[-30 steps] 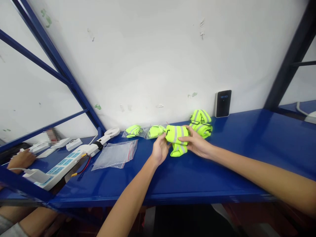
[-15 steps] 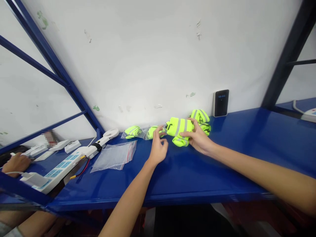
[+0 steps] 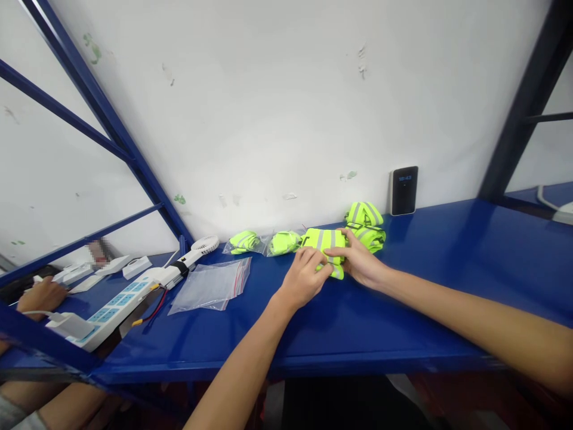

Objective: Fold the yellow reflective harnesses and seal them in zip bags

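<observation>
Left hand (image 3: 305,279) is curling back onto that neon-yellow, grey-striped fabric bundle (image 3: 325,237), can't tell if pinching; right hand (image 3: 363,261) gripping opposite, probably steadying.

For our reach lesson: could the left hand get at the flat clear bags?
Likely yes: nothing seen stands between the left hand and the flat bags, though it is at the yellow bundle.

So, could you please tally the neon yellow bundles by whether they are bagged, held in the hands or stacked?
Bagged bundles: 2
Held bundle: 1
Stacked bundles: 2 that I can make out, partly hidden
Total: 5 visible
</observation>
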Demonstrator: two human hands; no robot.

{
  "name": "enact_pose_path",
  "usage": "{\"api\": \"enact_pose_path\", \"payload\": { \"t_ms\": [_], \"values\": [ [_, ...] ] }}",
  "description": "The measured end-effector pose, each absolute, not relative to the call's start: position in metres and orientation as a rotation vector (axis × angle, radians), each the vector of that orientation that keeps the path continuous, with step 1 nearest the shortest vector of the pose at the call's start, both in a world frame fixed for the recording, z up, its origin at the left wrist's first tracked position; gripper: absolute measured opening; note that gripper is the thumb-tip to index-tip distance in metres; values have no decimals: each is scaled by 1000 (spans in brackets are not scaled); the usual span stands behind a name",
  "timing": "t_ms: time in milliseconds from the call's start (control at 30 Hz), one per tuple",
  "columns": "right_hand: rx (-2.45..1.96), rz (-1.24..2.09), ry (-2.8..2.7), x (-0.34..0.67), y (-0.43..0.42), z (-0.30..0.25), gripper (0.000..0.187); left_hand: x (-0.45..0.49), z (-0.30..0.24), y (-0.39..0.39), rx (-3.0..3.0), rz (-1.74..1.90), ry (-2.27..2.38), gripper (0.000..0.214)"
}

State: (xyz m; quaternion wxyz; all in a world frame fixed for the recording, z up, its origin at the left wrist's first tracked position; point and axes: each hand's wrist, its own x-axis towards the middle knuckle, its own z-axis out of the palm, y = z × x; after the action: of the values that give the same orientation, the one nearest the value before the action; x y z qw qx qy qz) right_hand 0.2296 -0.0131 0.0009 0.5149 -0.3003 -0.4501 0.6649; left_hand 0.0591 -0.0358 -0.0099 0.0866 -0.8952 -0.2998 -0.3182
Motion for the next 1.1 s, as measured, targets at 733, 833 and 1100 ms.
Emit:
{"api": "enact_pose_path", "payload": {
  "t_ms": [733,833,1100],
  "values": [
    [-759,1163,-1855,247,5,-16,54,54,-24,-32,-2655,-665,-969,23],
    [-744,1098,-2019,249,6,-17,52,53,-21,-34,-2632,-717,-992,29],
    [-626,975,-2265,253,-12,-7,68,38,-14,-29,-2721,-946,-1407,84]
  ]
}}
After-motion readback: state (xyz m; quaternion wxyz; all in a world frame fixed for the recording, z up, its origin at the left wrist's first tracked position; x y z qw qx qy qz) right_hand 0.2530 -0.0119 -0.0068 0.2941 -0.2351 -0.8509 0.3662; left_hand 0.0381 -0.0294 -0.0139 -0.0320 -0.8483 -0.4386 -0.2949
